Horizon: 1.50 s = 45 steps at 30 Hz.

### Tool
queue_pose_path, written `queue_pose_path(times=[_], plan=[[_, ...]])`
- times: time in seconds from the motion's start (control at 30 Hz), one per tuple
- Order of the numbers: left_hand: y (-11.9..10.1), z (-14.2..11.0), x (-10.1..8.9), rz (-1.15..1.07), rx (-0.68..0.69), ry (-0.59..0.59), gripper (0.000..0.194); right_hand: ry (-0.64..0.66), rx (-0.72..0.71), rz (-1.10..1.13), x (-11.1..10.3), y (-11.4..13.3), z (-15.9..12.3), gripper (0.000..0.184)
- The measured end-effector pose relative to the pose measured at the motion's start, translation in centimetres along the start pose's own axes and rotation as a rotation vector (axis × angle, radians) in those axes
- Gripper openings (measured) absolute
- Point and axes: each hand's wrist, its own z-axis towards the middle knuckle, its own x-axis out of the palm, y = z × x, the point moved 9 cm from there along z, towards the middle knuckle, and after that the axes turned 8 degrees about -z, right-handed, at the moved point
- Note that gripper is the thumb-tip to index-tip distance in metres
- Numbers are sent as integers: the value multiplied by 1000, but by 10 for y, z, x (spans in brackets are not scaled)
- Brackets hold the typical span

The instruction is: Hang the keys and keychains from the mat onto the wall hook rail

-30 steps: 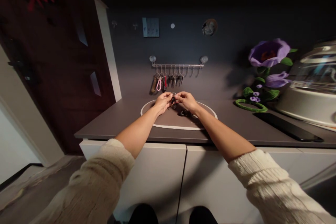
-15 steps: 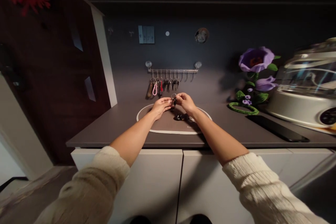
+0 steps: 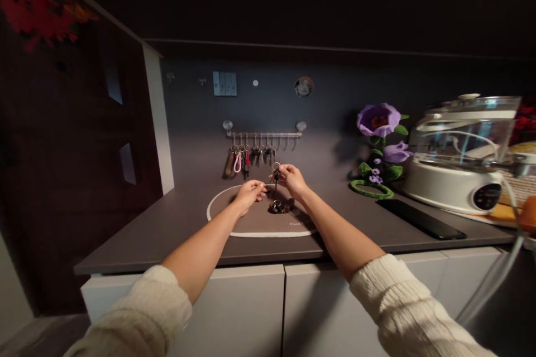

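Observation:
My right hand pinches a metal key ring with dark keys hanging from it, held up above the mat. My left hand is apart from it, low over the left side of the brown mat. Its fingers are loosely bent and I see nothing between them. A small heap of keys lies on the mat below my right hand. Behind my hands, a clear hook rail on the wall carries several key sets, among them a pink loop and a red tag.
On the right of the counter stand a purple fabric flower on a green ring base and a white appliance with a clear top. A black phone lies before them. A dark shelf overhangs the counter.
My left hand has let go of the key ring and drawn away to the lower left. The right hand still holds the ring up. The whole view has shifted.

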Motion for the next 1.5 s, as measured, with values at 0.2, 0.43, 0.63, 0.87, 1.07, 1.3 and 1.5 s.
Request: queue_pose_path(times=[0.2, 0.43, 0.63, 0.87, 1.07, 1.3, 1.5], plan=[[6, 3, -1, 9, -9, 7, 17, -103, -1, 82, -16, 14, 21, 9], [8, 4, 1, 8, -26, 8, 15, -201, 14, 48, -31, 42, 57, 18], [8, 4, 0, -17, -32, 1, 17, -252, 27, 8, -30, 56, 75, 27], [9, 5, -2, -21, -37, -9, 17, -296, 78, -5, -30, 46, 86, 24], [7, 3, -1, -21, -49, -6, 16, -322, 110, -13, -35, 39, 90, 20], [8, 3, -2, -31, -52, -8, 16, -338, 133, -34, -42, 33, 84, 20], [7, 3, -3, -41, -51, -9, 16, -321, 132, -42, -41, 27, 80, 22]])
